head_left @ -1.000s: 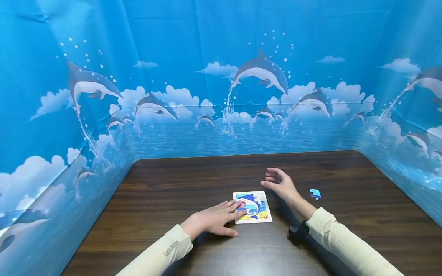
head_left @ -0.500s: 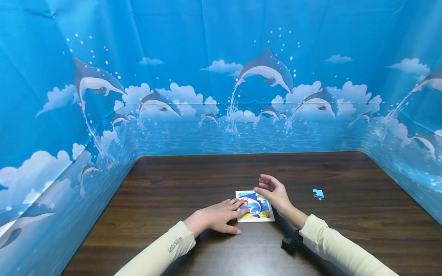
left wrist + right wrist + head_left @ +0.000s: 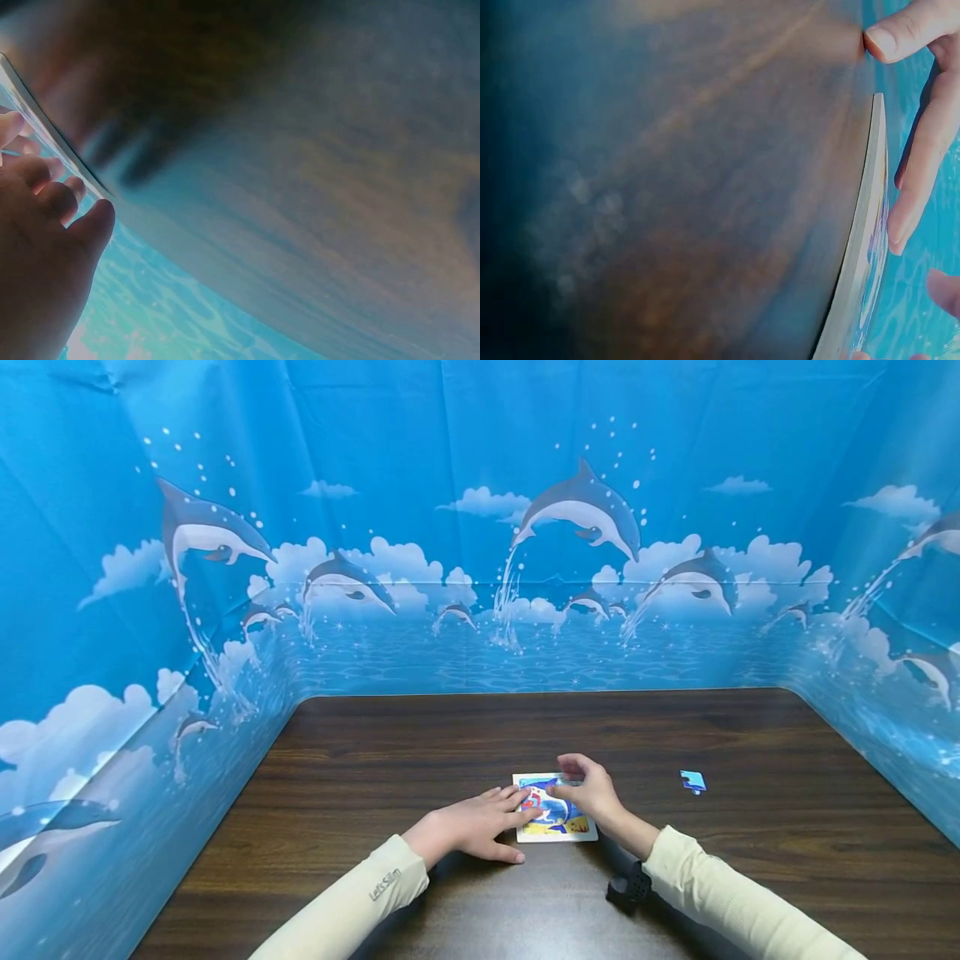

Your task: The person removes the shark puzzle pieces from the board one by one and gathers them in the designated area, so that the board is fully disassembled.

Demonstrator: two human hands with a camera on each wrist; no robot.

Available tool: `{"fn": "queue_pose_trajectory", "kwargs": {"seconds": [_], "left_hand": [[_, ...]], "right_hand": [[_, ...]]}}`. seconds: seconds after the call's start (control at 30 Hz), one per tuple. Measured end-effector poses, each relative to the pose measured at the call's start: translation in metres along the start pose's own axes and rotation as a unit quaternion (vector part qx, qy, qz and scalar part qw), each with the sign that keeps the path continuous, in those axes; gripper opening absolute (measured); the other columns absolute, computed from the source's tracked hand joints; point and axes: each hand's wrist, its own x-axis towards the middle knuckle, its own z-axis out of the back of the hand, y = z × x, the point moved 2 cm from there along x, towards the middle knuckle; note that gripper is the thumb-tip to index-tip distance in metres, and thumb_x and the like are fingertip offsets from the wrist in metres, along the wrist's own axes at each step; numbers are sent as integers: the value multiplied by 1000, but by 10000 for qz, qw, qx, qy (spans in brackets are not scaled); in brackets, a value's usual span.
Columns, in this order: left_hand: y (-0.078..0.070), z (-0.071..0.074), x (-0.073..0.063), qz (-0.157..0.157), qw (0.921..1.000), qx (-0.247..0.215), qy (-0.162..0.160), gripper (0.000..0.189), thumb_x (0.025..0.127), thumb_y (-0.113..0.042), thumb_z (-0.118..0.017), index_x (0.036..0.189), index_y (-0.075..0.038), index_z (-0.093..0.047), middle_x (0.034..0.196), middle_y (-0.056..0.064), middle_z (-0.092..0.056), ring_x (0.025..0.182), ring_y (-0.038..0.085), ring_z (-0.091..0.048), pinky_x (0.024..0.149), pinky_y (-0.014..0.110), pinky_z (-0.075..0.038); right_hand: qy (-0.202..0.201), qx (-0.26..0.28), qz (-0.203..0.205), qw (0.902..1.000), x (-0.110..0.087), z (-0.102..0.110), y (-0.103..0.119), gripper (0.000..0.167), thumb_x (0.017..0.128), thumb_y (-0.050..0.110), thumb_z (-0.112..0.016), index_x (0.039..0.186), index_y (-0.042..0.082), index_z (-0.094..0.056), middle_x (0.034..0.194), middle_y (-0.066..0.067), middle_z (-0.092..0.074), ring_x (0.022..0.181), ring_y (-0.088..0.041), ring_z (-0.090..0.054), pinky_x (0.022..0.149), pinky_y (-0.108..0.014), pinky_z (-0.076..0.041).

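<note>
A small square jigsaw puzzle [image 3: 552, 836] with a white frame and a dolphin picture lies on the dark wood table. My left hand [image 3: 480, 828] rests flat over its left side, fingers straight and spread. Over the upper right corner, my right hand [image 3: 597, 793] bends loosely, thumb and fingers apart, with the fingertips at or just above the picture. The right wrist view shows the gap between my thumb and finger [image 3: 924, 142] with no piece in it, beside the puzzle's pale edge [image 3: 853, 262]. My right fingers hide part of that corner in the head view.
A loose blue puzzle piece [image 3: 692, 781] lies on the table [image 3: 420, 743] to the right of my right hand. A blue backdrop [image 3: 390, 652] printed with dolphins stands along the back and both sides. A black wrist device [image 3: 630, 887] hangs below my right sleeve.
My right hand has moved left and down from beside the puzzle to over its upper right corner. The left hand stays on the puzzle; the whole view has shifted slightly.
</note>
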Motion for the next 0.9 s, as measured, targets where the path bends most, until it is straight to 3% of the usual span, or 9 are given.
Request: {"fn": "queue_pose_trajectory", "kwargs": {"seconds": [0.23,0.5,0.9], "left_hand": [[-1,2,-1,15,10000,20,54,69,93,-55,-44,151,-31,-16,160,3,-7,148,24,-9,119,40,-14],[-6,3,-3,-60,9998,-10,168,67,94,-53,-43,151,-30,-16,160,4,-9,148,23,-8,119,40,-14],[-7,2,-1,-45,9998,-37,200,68,94,-54,-43,151,-31,-15,160,3,-9,148,23,-9,119,38,-17]], "right_hand": [[-27,-826,43,9966,1,-4,5,39,77,3,-74,112,-5,-59,107,-20,-63,99,-31,-61,89,-45,-50],[142,-1898,308,9812,6,-9,9,40,71,8,-81,103,-5,-62,95,-15,-63,86,-23,-58,80,-40,-51],[617,-2352,368,9693,16,-8,12,40,69,11,-83,101,-3,-63,92,-14,-62,84,-24,-58,76,-38,-51]]}}
